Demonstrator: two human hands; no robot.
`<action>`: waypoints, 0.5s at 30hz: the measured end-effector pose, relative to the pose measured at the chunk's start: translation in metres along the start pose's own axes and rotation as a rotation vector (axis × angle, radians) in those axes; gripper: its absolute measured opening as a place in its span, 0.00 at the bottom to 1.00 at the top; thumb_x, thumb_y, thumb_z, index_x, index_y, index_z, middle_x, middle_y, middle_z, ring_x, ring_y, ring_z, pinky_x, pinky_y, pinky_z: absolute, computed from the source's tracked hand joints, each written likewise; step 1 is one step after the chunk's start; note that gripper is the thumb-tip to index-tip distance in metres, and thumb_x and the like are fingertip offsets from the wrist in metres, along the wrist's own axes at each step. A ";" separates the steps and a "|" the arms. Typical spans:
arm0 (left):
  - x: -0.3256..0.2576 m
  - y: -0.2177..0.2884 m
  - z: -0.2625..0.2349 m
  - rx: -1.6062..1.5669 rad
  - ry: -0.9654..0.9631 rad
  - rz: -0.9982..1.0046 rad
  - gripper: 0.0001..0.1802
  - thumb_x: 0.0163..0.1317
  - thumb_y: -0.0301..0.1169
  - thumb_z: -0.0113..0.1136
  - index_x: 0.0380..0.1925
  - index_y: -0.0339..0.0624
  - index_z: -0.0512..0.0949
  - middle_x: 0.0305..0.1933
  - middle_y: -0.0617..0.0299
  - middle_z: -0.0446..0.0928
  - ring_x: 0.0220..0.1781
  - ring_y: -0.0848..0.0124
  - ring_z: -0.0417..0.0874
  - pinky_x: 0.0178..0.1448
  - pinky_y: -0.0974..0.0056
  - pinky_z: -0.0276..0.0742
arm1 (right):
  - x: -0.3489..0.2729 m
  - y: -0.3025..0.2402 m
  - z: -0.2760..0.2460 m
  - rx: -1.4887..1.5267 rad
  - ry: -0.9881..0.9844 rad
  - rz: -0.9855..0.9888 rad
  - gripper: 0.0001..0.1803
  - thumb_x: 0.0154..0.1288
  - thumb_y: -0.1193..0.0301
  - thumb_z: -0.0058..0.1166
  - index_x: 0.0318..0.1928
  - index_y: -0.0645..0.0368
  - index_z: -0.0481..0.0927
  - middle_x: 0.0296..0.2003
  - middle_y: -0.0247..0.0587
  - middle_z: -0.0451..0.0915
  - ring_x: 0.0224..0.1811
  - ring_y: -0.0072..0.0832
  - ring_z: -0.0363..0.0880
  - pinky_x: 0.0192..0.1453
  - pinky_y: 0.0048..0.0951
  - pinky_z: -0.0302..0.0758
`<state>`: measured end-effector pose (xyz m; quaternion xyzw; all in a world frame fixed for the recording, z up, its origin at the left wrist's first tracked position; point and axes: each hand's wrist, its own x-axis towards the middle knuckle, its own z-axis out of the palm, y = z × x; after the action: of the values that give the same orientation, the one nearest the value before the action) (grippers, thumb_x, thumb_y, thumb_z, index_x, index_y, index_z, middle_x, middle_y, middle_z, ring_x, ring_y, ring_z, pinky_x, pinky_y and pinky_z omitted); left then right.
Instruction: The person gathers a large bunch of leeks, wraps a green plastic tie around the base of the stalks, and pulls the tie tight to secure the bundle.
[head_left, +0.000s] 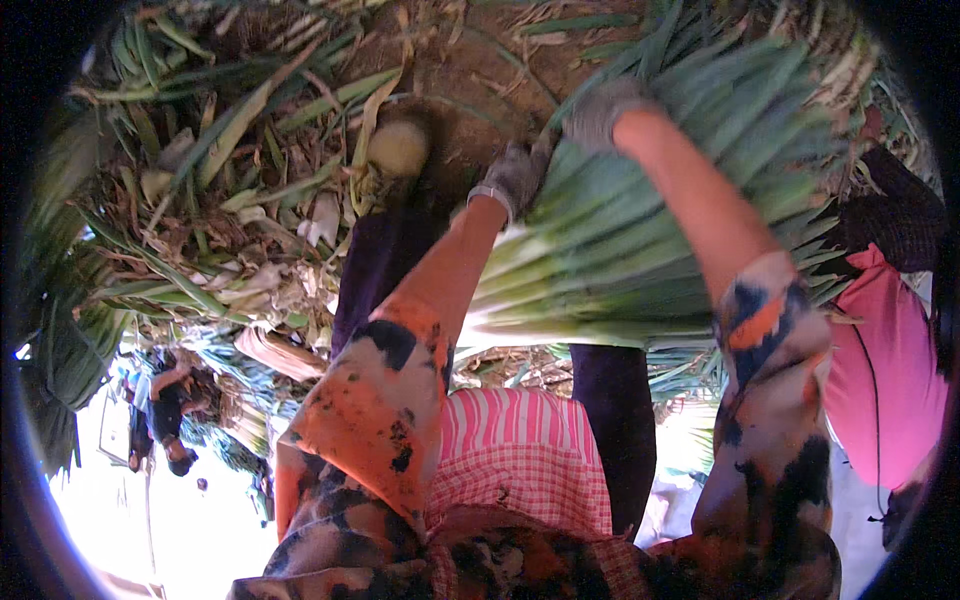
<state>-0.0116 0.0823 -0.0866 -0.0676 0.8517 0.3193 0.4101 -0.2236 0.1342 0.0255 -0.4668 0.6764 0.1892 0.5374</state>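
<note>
A broad sheaf of leeks [640,250] lies in front of me, pale stems toward my body and green leaves fanned away to the upper right. My left hand [515,180], in a grey knit glove, is closed at the sheaf's left edge, where a long green leaf runs up from its fingers. Farther up, my right hand [606,114], also gloved, bends over the leek leaves at their upper left side. It is slightly blurred, and its fingertips are partly hidden.
Loose leaves and dry trimmings [240,200] cover the ground at left. A shoe [398,150] rests beside my left hand. Pink cloth [890,370] bulges at the right. Another person [165,405] is at the lower left, near more leek piles [235,440].
</note>
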 end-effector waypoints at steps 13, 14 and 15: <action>-0.068 0.134 0.008 -0.156 0.607 -0.130 0.37 0.55 0.47 0.52 0.57 0.28 0.58 0.54 0.34 0.63 0.56 0.40 0.62 0.61 0.43 0.54 | -0.106 -0.008 0.154 0.359 0.767 0.171 0.26 0.54 0.51 0.48 0.44 0.61 0.74 0.45 0.45 0.72 0.53 0.39 0.67 0.65 0.44 0.52; -0.062 0.133 0.009 -0.169 0.610 -0.125 0.38 0.55 0.47 0.52 0.57 0.28 0.56 0.55 0.34 0.62 0.56 0.40 0.62 0.61 0.43 0.54 | -0.103 -0.004 0.156 0.373 0.824 0.146 0.26 0.54 0.51 0.49 0.44 0.61 0.74 0.45 0.45 0.72 0.53 0.39 0.67 0.65 0.45 0.51; -0.066 0.133 0.010 -0.181 0.605 -0.131 0.39 0.55 0.47 0.51 0.58 0.28 0.55 0.55 0.33 0.61 0.56 0.40 0.62 0.61 0.43 0.54 | -0.107 -0.003 0.154 0.394 0.873 0.110 0.26 0.54 0.52 0.49 0.45 0.61 0.73 0.45 0.44 0.72 0.53 0.39 0.66 0.65 0.45 0.51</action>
<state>-0.0119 0.1832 0.0231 -0.2503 0.8970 0.3320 0.1501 -0.1380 0.2948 0.0686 -0.3553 0.8855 -0.1282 0.2706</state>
